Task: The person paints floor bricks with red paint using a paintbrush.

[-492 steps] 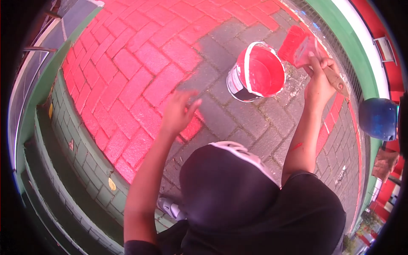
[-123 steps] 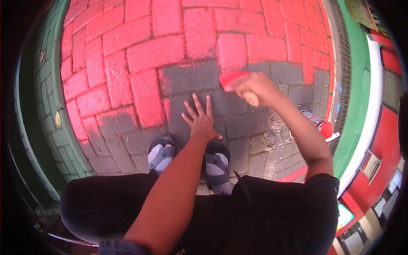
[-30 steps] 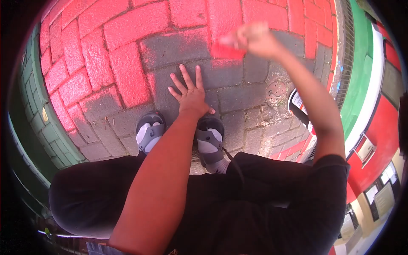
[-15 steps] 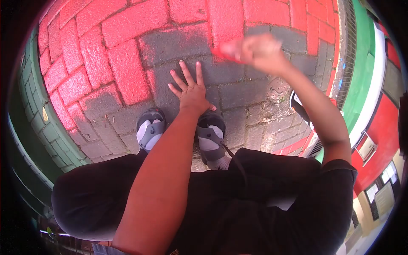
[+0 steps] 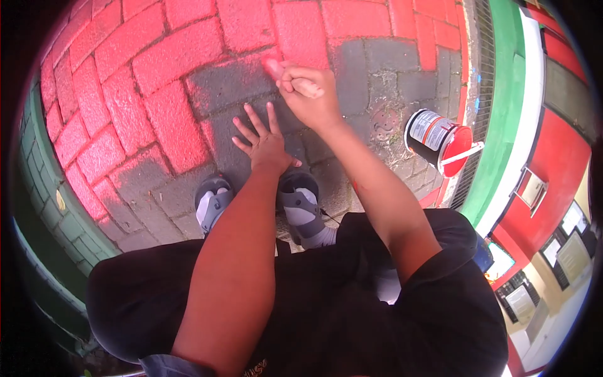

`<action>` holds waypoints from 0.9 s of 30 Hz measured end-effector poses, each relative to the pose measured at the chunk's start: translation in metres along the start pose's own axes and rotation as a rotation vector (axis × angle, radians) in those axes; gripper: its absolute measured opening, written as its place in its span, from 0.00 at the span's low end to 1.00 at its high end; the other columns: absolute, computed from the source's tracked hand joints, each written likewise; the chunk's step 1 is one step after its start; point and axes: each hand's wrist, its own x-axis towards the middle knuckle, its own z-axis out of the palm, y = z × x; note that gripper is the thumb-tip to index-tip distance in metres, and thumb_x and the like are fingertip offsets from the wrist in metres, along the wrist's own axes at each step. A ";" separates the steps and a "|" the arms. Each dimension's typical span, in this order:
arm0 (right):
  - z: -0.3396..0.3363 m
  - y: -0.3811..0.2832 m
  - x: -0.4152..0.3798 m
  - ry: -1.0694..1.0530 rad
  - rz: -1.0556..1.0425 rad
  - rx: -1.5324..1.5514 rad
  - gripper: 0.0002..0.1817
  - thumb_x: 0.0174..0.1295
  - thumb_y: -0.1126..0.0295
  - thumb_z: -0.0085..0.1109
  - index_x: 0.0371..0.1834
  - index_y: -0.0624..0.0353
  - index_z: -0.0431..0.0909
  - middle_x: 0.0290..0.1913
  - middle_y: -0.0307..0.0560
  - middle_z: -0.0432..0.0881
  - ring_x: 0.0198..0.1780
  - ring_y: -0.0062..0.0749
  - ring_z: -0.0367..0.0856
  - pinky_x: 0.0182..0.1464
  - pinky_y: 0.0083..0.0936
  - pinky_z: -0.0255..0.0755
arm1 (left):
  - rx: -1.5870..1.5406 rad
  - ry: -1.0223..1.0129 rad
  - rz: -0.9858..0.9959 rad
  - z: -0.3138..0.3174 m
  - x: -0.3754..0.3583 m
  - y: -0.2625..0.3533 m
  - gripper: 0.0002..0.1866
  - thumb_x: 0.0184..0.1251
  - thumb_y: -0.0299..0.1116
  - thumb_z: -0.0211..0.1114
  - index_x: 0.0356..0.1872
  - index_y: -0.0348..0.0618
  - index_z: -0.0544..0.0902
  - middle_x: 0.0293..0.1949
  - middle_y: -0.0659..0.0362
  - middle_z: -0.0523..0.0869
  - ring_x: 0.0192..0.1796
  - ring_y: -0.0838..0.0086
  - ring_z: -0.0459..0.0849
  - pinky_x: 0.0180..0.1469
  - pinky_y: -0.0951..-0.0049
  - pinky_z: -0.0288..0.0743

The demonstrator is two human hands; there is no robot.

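Observation:
My right hand (image 5: 317,107) is closed around a paintbrush (image 5: 308,87) with a pale handle. Its red bristle end points up and left, at the border between red-painted paving bricks (image 5: 179,129) and a grey brick (image 5: 232,87); motion blurs the tip a little. Below and to the left, my left hand (image 5: 266,147) lies on the grey paving with its fingers spread, holding nothing. To the right stands a paint bucket (image 5: 433,137) with a dark, labelled side, red paint at its top and a white handle.
My sandalled feet (image 5: 298,201) are just below my left hand. A green-painted kerb (image 5: 69,207) runs along the left. On the right are a drain grating (image 5: 480,94), a green strip (image 5: 505,107) and a red wall (image 5: 553,169). A round cover (image 5: 384,119) sits in the paving.
My right hand has moved left and slightly down with the paintbrush, nearer my left hand. The bucket, mostly hidden behind my arm before, now shows. The view has shifted slightly.

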 end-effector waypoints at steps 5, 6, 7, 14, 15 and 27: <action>-0.110 0.099 0.025 0.256 0.524 0.164 0.07 0.64 0.78 0.65 0.29 0.57 0.80 0.29 0.42 0.87 0.29 0.26 0.86 0.31 0.27 0.81 | -0.063 0.034 0.027 0.008 0.004 -0.003 0.85 0.35 0.49 0.91 0.84 0.54 0.26 0.80 0.36 0.15 0.80 0.27 0.18 0.76 0.21 0.31; -0.149 0.120 0.030 0.265 0.416 0.084 0.05 0.65 0.77 0.64 0.32 0.56 0.80 0.30 0.43 0.87 0.27 0.27 0.86 0.25 0.27 0.79 | -0.061 0.029 0.024 0.007 0.003 -0.002 0.86 0.35 0.49 0.91 0.84 0.54 0.26 0.80 0.36 0.15 0.80 0.27 0.18 0.76 0.21 0.31; -0.184 0.173 0.037 0.372 0.376 0.917 0.07 0.66 0.76 0.64 0.29 0.60 0.82 0.29 0.42 0.87 0.27 0.25 0.86 0.27 0.25 0.80 | -0.061 0.026 0.016 0.006 0.004 -0.002 0.86 0.34 0.50 0.91 0.84 0.54 0.26 0.80 0.36 0.15 0.80 0.27 0.18 0.75 0.21 0.31; -0.058 0.059 0.027 0.159 0.116 -0.197 0.11 0.57 0.73 0.63 0.38 0.49 0.93 0.42 0.48 0.92 0.42 0.42 0.92 0.49 0.34 0.84 | -0.010 0.023 -0.010 0.001 0.002 0.002 0.85 0.36 0.51 0.90 0.84 0.57 0.26 0.81 0.36 0.17 0.81 0.27 0.20 0.76 0.21 0.36; -0.042 0.007 0.025 0.023 0.157 -0.221 0.03 0.59 0.72 0.70 0.32 0.58 0.90 0.39 0.45 0.93 0.38 0.22 0.89 0.45 0.25 0.83 | -0.014 0.031 -0.005 0.003 0.003 0.001 0.85 0.36 0.51 0.90 0.84 0.57 0.26 0.81 0.36 0.17 0.81 0.27 0.20 0.76 0.21 0.36; -0.148 0.082 0.026 0.456 0.387 -0.765 0.15 0.69 0.66 0.60 0.23 0.57 0.84 0.24 0.50 0.86 0.26 0.43 0.84 0.35 0.37 0.79 | -0.010 0.011 0.000 -0.002 -0.002 0.002 0.85 0.37 0.53 0.90 0.84 0.56 0.26 0.81 0.36 0.16 0.81 0.27 0.20 0.77 0.22 0.36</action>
